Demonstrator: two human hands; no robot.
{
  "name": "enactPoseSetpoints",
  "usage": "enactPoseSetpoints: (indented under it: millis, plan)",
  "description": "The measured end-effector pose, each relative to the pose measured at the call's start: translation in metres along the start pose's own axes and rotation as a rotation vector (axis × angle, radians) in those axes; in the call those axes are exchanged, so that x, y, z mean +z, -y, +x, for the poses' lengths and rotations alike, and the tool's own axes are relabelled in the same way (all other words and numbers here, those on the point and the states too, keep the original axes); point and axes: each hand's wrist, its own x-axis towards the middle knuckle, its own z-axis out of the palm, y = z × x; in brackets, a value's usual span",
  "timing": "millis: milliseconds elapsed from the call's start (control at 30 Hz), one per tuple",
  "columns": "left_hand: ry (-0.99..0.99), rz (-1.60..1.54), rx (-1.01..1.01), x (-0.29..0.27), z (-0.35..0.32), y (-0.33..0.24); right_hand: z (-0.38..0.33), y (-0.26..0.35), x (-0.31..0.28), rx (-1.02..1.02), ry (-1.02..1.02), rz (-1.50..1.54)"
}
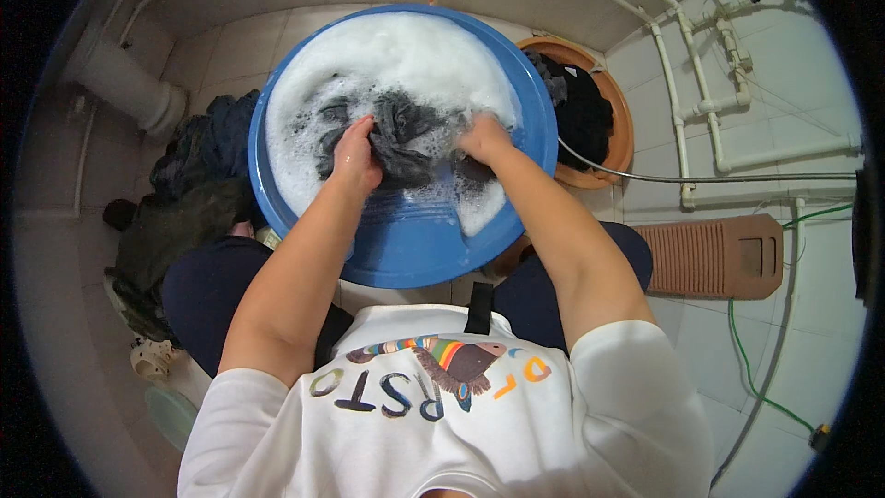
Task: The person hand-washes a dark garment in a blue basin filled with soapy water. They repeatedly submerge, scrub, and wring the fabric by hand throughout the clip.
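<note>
A dark grey cloth lies wet in a big blue basin, in the middle of it and half sunk in white foam. The left hand is at the left part of the cloth, with its fingers rather straight and not closed; it seems to touch the cloth. The right hand is at the right side, with its fingers bent and partly hidden in the foam, so I cannot tell if it grasps the cloth. Below the cloth, on the near side, the basin has a ribbed slope.

Behind the blue basin, to the right, stands an orange-brown basin with black clothes inside. A brown washboard lies to the right of the person's knee. On the left, a heap of dark clothes is beside the blue basin.
</note>
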Motion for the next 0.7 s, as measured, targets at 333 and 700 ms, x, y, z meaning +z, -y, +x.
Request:
enactPoseSetpoints:
  millis: [333,700]
  plan:
    - [0.203,0.213,-0.031,-0.008,-0.017,-0.007,-0.091,0.125,0.02,-1.025,-0.181,0.319]
    - [0.09,0.175,-0.321,0.022,-0.054,0.004,-0.032,0.093,0.013,-0.09,-0.39,0.406]
